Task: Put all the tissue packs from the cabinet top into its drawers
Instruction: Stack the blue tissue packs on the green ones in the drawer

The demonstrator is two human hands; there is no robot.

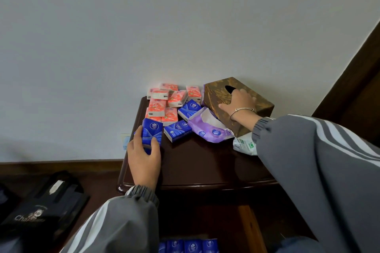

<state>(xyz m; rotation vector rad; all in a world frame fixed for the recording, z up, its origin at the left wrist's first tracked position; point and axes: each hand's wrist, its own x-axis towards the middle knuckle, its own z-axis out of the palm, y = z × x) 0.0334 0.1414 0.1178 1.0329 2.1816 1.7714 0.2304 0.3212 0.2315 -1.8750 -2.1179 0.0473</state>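
Blue tissue pack held in left grip | right grip spread on brown box

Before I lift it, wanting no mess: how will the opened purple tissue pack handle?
Probably floppy: the purple pack looks crumpled, so it should sag. Its open top shows white tissue, which might slip out if tipped. Likely light.

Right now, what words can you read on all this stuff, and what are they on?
"Vinda": blue pack in the left hand.
"Cha...": black bag; the rest is blurred.
Orange packs, purple pack, white-green pack: print too blurred to read.
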